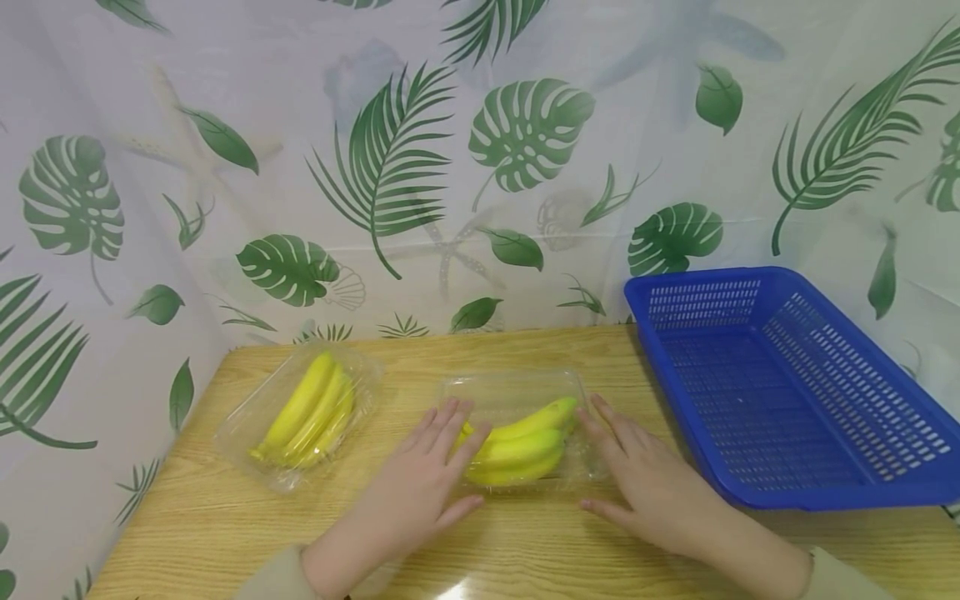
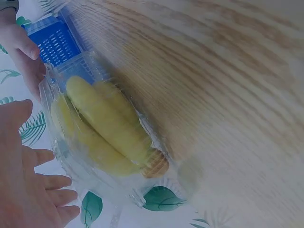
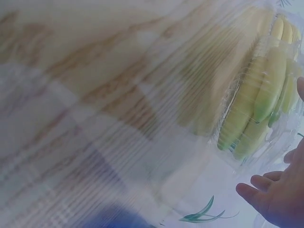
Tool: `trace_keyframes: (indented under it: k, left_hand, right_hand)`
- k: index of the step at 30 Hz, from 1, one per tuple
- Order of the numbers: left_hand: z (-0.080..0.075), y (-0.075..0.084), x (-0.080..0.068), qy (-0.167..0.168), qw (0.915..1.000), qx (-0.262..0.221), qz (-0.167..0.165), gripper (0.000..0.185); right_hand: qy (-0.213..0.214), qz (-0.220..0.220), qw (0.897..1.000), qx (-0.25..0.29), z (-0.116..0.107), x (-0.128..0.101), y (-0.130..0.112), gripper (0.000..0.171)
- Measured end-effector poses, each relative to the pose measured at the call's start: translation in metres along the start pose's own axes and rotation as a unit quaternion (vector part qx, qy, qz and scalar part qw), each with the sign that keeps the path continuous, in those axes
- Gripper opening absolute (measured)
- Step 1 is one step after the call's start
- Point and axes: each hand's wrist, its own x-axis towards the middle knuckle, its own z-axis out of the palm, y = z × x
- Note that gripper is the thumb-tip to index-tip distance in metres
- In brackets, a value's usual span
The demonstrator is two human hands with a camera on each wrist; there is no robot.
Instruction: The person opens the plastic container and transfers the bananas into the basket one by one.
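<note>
A clear plastic box [image 1: 510, 385] holding a bunch of yellow bananas [image 1: 521, 454] with greenish tips lies on the wooden table between my two hands. At its left end is my left hand [image 1: 420, 479], fingers straight and spread, overlapping the banana stems in the head view. My right hand [image 1: 651, 492] is at the right end, fingers extended, fingertips right at the box's side. Neither hand grips anything. In the left wrist view, the left fingers [image 2: 54, 195] point toward the box's wall. The right wrist view shows the right hand [image 3: 280, 190] beside the green tips.
A second clear plastic box [image 1: 243, 421] with bananas [image 1: 315, 412] sits at the left, turned at an angle. On the right stands a blue perforated basket [image 1: 750, 383]. Behind the wooden table [image 1: 420, 358] hangs a leaf-patterned cloth [image 1: 420, 308].
</note>
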Motion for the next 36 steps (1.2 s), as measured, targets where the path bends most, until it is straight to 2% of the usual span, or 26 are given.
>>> trace_keyframes:
  k: [17, 23, 36]
  left_hand:
    - [0.003, 0.02, 0.029, -0.011, 0.9994, -0.02, 0.027, 0.073]
    - [0.003, 0.026, 0.039, 0.003, 0.999, 0.002, 0.045, 0.072]
    - [0.006, 0.038, 0.057, 0.008, 0.9951, 0.027, 0.094, 0.075]
  right_hand:
    - [-0.017, 0.063, 0.996, 0.057, -0.004, -0.006, 0.004, 0.1]
    - [-0.017, 0.073, 0.995, 0.072, -0.003, -0.008, 0.005, 0.099]
    - [-0.016, 0.104, 0.985, 0.137, 0.002, -0.016, 0.008, 0.092]
